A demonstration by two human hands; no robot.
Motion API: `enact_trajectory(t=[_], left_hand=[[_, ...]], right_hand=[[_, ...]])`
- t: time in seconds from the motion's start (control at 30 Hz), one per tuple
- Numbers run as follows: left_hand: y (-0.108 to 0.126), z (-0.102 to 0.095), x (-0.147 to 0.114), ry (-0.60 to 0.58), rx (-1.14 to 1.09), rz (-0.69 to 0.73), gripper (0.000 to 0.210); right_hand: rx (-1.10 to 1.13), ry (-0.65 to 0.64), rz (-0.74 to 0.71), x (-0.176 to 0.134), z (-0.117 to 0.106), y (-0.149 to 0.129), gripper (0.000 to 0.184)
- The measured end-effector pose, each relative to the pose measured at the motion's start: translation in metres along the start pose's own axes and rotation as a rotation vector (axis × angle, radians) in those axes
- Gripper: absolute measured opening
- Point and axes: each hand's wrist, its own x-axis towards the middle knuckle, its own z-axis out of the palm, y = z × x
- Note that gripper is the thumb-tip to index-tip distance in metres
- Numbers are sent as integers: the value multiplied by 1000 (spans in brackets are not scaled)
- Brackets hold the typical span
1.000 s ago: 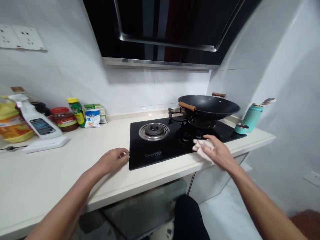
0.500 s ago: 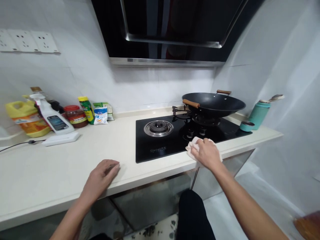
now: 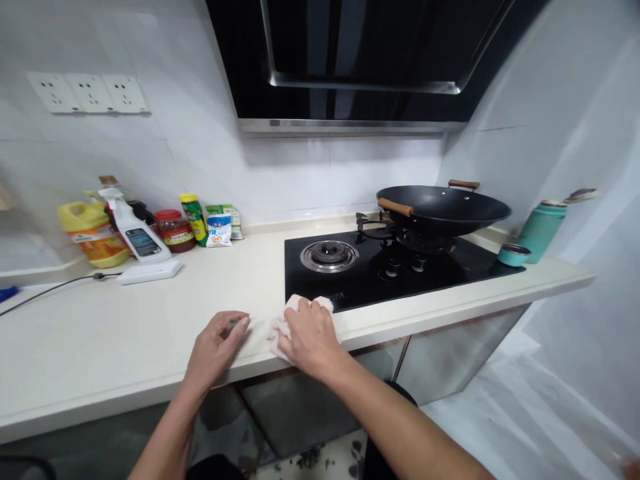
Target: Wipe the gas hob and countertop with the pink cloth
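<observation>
My right hand (image 3: 311, 335) grips a crumpled pale pink cloth (image 3: 281, 327) and presses it down at the front left corner of the black gas stove (image 3: 370, 292), partly over the counter edge. To its left, my left hand (image 3: 219, 347) rests on the cream countertop (image 3: 150, 333) near the front edge, fingers loosely bent with a gap to the thumb and nothing held. The stove's left burner (image 3: 329, 256) is bare. On the right burner sits a black wok (image 3: 445, 210) with wooden handles.
A teal bottle (image 3: 543, 230) and its cup-like lid (image 3: 513, 254) stand right of the stove. Along the back wall are a spray bottle (image 3: 137, 230), a yellow jug (image 3: 95, 233), a red-lidded jar (image 3: 175, 230) and seasoning packets (image 3: 219, 230). A range hood (image 3: 370, 60) hangs above.
My right hand has slid the cloth leftward along the stove's front edge to its left corner. My left hand stays on the counter. The view has turned slightly left.
</observation>
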Motion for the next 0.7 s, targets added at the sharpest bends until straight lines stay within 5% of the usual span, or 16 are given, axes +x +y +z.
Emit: enact_trajectory(t=[0.17,0.33,0.5,0.7], left_hand=[[-1,-3,1,22,-54,-56,46],[-2,-7,2,30,-59,-134,49],[-3,-7,0,4,-14,-124,48],[-5,-4,-3,-1,16,-77,45]], right_hand=[[151,19,-157,8,18,-23,30],[550,88,-175,15,21,-12,21],[748,248,-63,39,-2,44,15],[441,421,270,103,-27,151,24]])
